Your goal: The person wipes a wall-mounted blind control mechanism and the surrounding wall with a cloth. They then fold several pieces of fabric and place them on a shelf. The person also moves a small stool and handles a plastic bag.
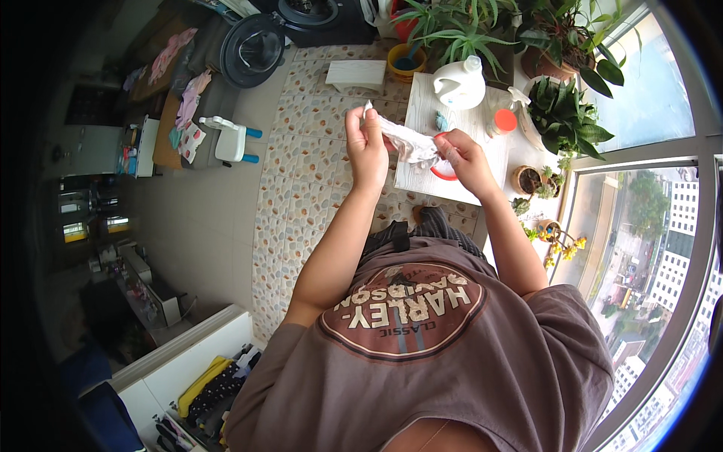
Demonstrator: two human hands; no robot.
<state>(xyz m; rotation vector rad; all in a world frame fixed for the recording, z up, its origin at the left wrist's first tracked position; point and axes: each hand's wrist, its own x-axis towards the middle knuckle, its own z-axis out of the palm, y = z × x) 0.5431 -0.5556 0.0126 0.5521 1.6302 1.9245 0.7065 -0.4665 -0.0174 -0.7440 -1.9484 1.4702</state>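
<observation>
A white cloth (409, 141) is stretched between both hands, twisted and bunched; which garment it is I cannot tell. My left hand (366, 150) pinches its far end between thumb and fingers, and a small tip sticks up above the thumb. My right hand (467, 163) grips the other end, with what looks like suds on its fingers. Partly hidden below the right hand is a red-rimmed bowl (444, 175) on a white wood-grain table (415, 183). A white plastic jug (460, 85) stands farther back on the tabletop, and a small blue-green item (441, 121) lies in front of it.
A jar with an orange-red lid (504, 121) and a spray bottle (518, 97) stand right of the jug. Potted plants (565, 116) line the window side. Beyond the table are a yellow bucket (404, 72), a low white stool (356, 73) and an open washing machine door (252, 52).
</observation>
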